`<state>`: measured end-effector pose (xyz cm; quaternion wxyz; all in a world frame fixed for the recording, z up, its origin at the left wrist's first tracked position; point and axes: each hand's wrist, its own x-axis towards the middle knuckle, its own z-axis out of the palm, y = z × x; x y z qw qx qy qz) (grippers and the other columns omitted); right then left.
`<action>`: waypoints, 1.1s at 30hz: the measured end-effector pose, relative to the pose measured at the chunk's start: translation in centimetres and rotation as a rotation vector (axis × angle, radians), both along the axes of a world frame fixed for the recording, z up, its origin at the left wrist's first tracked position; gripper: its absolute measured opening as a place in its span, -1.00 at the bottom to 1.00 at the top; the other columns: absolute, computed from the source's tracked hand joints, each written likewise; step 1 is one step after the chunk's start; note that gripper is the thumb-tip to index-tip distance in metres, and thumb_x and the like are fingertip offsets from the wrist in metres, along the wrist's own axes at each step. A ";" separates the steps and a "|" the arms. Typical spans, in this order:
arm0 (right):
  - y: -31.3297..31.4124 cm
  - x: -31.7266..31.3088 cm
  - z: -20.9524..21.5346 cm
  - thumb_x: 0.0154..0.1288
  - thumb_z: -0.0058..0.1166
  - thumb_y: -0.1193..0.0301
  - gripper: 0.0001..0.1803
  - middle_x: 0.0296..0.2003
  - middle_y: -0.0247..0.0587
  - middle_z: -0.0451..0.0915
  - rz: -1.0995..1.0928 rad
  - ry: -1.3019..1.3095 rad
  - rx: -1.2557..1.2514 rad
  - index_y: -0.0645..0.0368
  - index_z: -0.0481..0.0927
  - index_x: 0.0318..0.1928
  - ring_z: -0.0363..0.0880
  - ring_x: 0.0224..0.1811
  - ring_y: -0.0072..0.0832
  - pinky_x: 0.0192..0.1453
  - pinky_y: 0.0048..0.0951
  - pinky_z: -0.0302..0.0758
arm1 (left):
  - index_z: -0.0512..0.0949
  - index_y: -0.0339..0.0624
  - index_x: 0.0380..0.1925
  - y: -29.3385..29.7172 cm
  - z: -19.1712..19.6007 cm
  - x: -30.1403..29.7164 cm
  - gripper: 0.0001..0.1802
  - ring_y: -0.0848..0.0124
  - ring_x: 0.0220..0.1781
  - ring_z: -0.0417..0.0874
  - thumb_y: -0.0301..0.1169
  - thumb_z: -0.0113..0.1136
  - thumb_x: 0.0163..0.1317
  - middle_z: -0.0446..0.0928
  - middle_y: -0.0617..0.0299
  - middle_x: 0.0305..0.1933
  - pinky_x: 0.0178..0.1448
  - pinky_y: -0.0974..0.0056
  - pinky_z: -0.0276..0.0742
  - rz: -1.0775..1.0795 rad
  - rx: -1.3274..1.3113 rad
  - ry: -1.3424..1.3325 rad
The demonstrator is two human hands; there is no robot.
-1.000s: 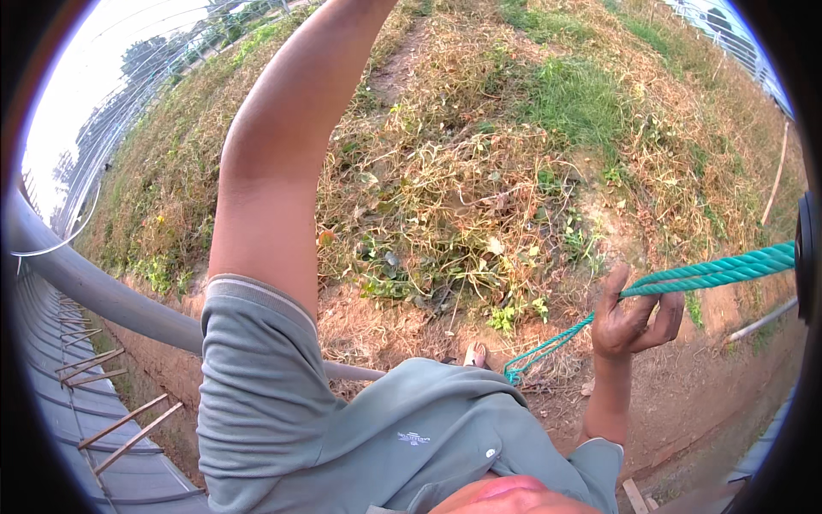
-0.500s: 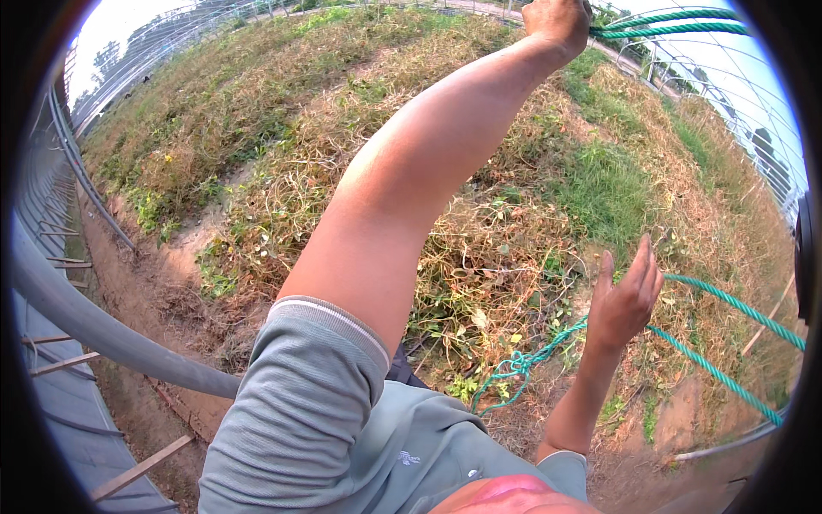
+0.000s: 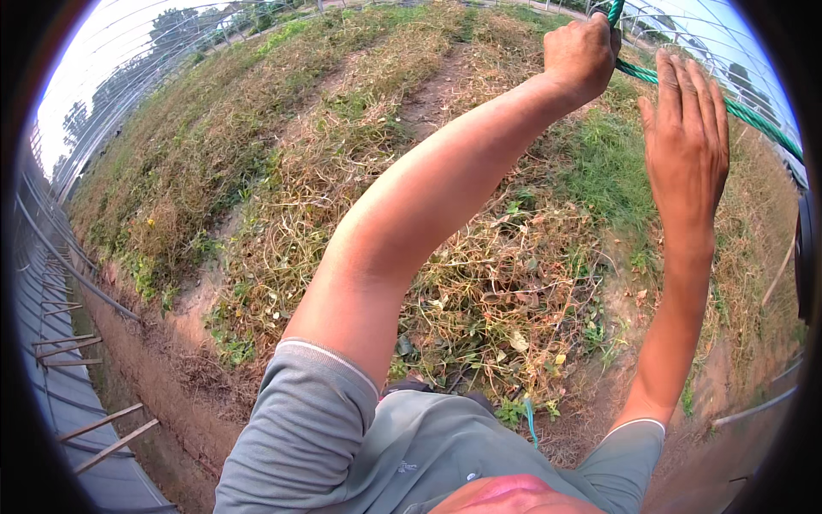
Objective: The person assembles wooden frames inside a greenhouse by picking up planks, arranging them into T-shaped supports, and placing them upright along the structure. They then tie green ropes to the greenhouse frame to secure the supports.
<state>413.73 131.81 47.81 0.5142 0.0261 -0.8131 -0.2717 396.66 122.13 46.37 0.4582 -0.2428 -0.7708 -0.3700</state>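
Observation:
High at the upper right, my left hand (image 3: 582, 56) is closed in a fist around a green twisted rope (image 3: 762, 125). One length rises from the fist past the top of the view, and another slopes down to the right. My right hand (image 3: 687, 141) is raised beside it, back toward me, with its fingers stretched up and the thumb apart. Its fingers cover part of the sloping rope; whether the palm touches the rope is hidden. A thin blue-green rope end (image 3: 531, 423) hangs low, near my shirt.
Dry, tangled vines (image 3: 505, 291) cover the ground in rows, with green grass (image 3: 604, 167) to the right. Along the left run a grey sheet wall (image 3: 64, 411), wooden stakes (image 3: 116, 447) and a curved pipe (image 3: 81, 270). Thin metal hoops arch across the background.
My right hand has risen from low on the right to beside the left fist. The rope lengths and knotted loops at lower right have left that spot. My left fist is slightly lower and further right.

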 end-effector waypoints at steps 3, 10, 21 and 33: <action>-1.8 -9.7 -2.7 0.47 -0.03 0.30 -0.59 -0.02 -0.17 0.66 0.114 -0.132 -0.040 0.15 0.48 0.24 0.66 -0.02 -0.29 0.13 -0.24 0.58 | 0.57 -0.14 -0.30 -5.2 0.2 -3.6 -0.61 -0.07 -0.28 0.69 -0.06 -0.01 0.44 0.66 -0.07 -0.37 -0.16 -0.13 0.54 -0.038 -0.035 -0.075; -10.0 -29.3 -12.5 0.53 -0.07 0.27 -0.79 -0.47 -0.07 0.64 0.673 -0.032 -0.503 0.13 0.50 -0.08 0.65 -0.47 -0.07 -0.52 -0.07 0.49 | 0.56 -0.06 -0.22 -14.7 -1.7 -11.6 -0.63 -0.09 -0.28 0.69 -0.01 0.03 0.41 0.65 -0.07 -0.39 -0.19 -0.16 0.52 -0.030 -0.142 -0.063; -23.3 -54.6 -20.6 0.48 0.05 0.33 -0.71 -0.30 -0.12 0.70 0.922 0.133 -0.446 0.16 0.50 0.11 0.72 -0.41 -0.24 -0.45 -0.33 0.60 | 0.57 -0.16 -0.22 -31.6 -1.9 -33.2 -0.60 -0.17 -0.17 0.65 -0.04 0.01 0.44 0.63 -0.17 -0.32 -0.12 -0.14 0.49 -0.034 -0.161 0.034; -36.3 -89.4 -16.2 0.53 -0.04 0.24 -0.77 -0.55 0.01 0.58 0.894 0.231 -0.825 0.15 0.48 -0.16 0.60 -0.50 0.03 -0.46 -0.02 0.45 | 0.67 -0.01 -0.27 -39.7 -2.3 -67.3 -0.59 -0.01 -0.17 0.70 0.05 0.03 0.39 0.69 0.07 -0.27 -0.11 -0.09 0.57 -0.076 -0.219 -0.039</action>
